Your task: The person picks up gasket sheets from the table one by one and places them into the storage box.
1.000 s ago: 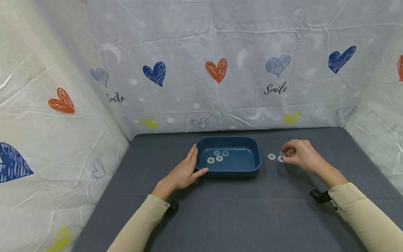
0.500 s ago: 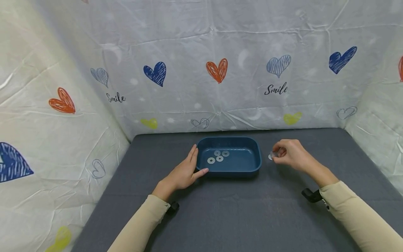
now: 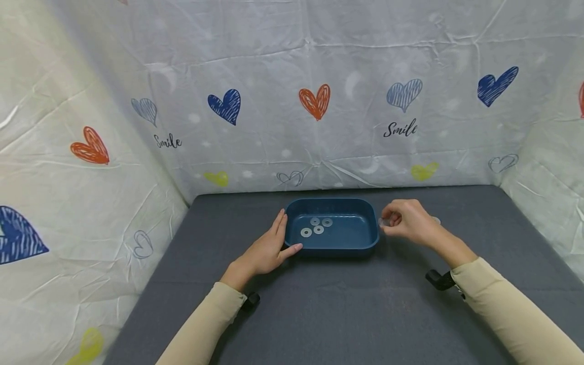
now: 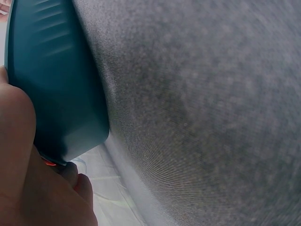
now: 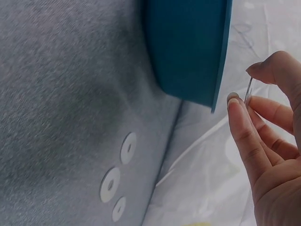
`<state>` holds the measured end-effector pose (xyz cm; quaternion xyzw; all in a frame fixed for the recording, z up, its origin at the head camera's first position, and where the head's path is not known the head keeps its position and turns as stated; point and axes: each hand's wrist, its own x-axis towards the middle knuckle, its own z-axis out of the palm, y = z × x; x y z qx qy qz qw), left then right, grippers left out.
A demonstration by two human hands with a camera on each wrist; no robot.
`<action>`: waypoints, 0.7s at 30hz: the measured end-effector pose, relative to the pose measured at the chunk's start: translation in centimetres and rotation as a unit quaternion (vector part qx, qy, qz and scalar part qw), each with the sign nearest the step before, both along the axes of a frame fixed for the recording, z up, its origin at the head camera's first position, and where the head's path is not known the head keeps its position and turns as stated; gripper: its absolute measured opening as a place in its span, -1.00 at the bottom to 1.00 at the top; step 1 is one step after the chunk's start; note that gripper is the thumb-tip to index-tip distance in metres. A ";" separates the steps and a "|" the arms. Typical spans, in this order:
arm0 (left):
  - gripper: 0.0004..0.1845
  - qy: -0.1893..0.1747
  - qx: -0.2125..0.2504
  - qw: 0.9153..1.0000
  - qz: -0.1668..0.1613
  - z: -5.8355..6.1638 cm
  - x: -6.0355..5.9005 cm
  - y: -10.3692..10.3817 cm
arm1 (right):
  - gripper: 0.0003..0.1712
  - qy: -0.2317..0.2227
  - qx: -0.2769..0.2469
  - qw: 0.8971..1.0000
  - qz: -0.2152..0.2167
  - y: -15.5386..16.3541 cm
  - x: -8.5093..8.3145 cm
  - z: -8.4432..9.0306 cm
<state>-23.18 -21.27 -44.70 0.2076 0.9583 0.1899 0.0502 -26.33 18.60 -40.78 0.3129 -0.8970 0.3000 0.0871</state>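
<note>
- Pinching a thin pale washer (image 5: pixel 248 91) edge-on between thumb and forefinger, your right hand (image 3: pixel 408 221) sat just right of centre in the head view, right beside the right end of the blue tray (image 3: pixel 371 237).
- In the right wrist view that washer showed only as a thin sliver between your fingertips (image 5: pixel 233 100), at the right of the frame, level with the tray's rim (image 5: pixel 221 70). Your other fingers on that hand were loosely curled below it.
- Your left hand (image 3: pixel 266 248) lay against the left end of the tray, centre-left of the head view: fingers straight along the wall, thumb stretched across the near corner. It braced the tray and grasped nothing.
- The left wrist view gave only the tray's outer wall (image 4: pixel 51 80) at the upper left, with part of your palm (image 4: pixel 28 179) touching it at the lower left.
- Four washers (image 3: pixel 316 227) lay flat on the tray floor, clustered towards its left half.
- Three more washers (image 5: pixel 117 176) lay flat on the grey table cloth (image 3: pixel 319 314), low in the right wrist view; in the head view your right hand hid most of them.
- Backdrop: white sheet with hearts (image 3: pixel 315 101) and the word "Smile" filled the upper half of the head view.
- Beige sleeves (image 3: pixel 506 309) covered both your forearms.
</note>
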 end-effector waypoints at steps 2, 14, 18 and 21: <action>0.10 -0.002 -0.001 1.000 0.001 0.0 0.0 0.0 | -0.87 0.003 -0.004 1.000 0.005 -0.3 -0.1 0.1; 0.10 -0.002 0.001 1.000 -0.002 0.2 0.1 0.1 | -0.86 -0.011 -0.010 0.999 0.028 -2.2 -0.4 0.5; 0.10 -0.002 -0.001 1.000 -0.001 0.3 0.1 0.1 | -0.86 -0.006 -0.009 0.999 0.038 -3.1 -0.7 0.5; 0.10 -0.002 -0.001 1.000 -0.001 0.3 0.1 0.1 | -0.87 -0.009 -0.013 0.999 0.045 -3.8 -0.8 0.5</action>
